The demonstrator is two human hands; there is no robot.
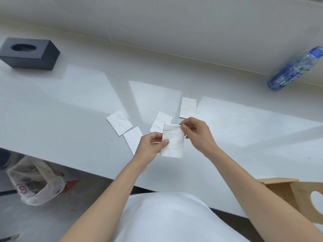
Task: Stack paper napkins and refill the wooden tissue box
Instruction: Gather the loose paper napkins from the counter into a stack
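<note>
Both hands hold one folded white napkin (173, 140) just above the white table (70, 110). My left hand (152, 145) pinches its left edge and my right hand (195, 131) pinches its top right corner. Several more folded napkins lie flat on the table: one at the left (119, 122), one partly under my left hand (132, 138), one behind the held napkin (161, 120), one further back (188, 107). The light wooden tissue box (297, 194), with an oval hole, stands at the near right edge, partly behind my right forearm.
A black tissue box (29, 54) with an oval slot sits at the far left. A blue plastic bottle (295, 69) lies near the wall at the far right. A plastic bag of rubbish (35, 184) stands on the floor to the lower left.
</note>
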